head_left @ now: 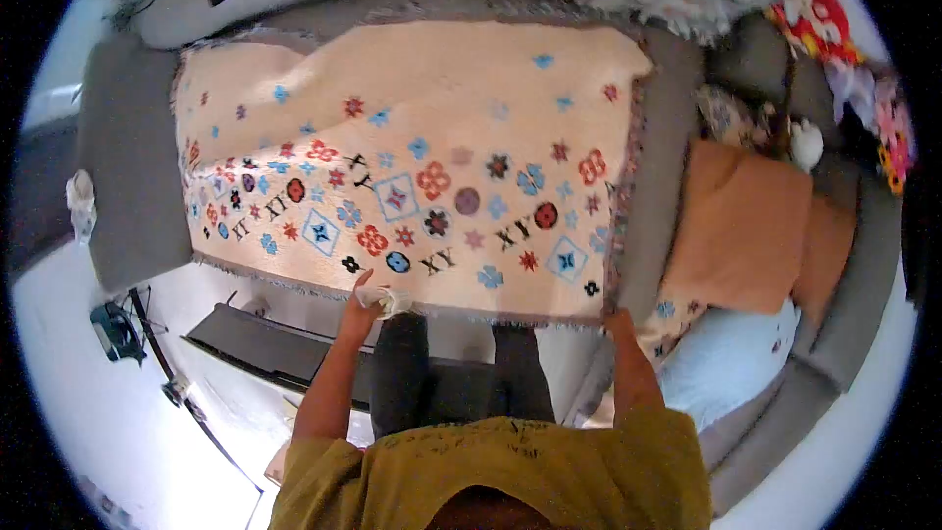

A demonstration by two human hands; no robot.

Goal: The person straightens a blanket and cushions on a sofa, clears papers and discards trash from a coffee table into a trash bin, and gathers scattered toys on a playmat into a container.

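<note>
While left grip (366, 304) holds whitish bundle (396, 303), right grip (618, 322) touches blanket (442, 152).

Hands (367, 302): and that's two!
Patterned throw (461, 137): just the one.
Dark trouser legs (400, 378): two, there they are.
Pale blue bundle (731, 363): one, only one.

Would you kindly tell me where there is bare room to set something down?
Bare patches: the left armrest, beside the patterned blanket; the right armrest, between blanket and orange cloth. Crowded: farther right, around the pale cushion.
</note>
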